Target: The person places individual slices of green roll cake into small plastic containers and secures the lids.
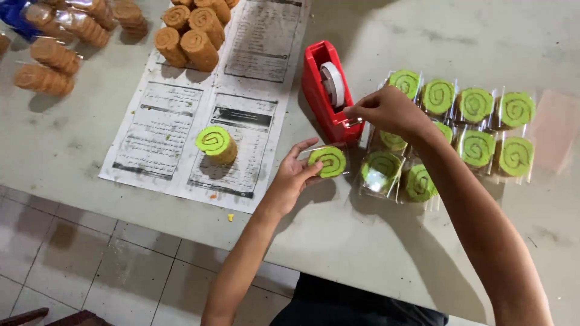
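Note:
My left hand (292, 175) holds a green swirl roll cake (328, 161) wrapped in clear film, just above the table. My right hand (386, 112) pinches at the cutting end of a red tape dispenser (319, 90) with a white tape roll. Whether tape is between its fingers I cannot tell. An unwrapped green swirl roll (215, 143) stands on a printed paper sheet (163, 139) to the left. Several wrapped green rolls (477, 121) lie grouped to the right of the dispenser, under and beyond my right forearm.
Brown swirl rolls (190, 33) stand at the top of the paper. More brown rolls in clear wrap (57, 42) lie at the top left. The grey table's (362, 241) front edge runs diagonally, with tiled floor (90, 265) below at left.

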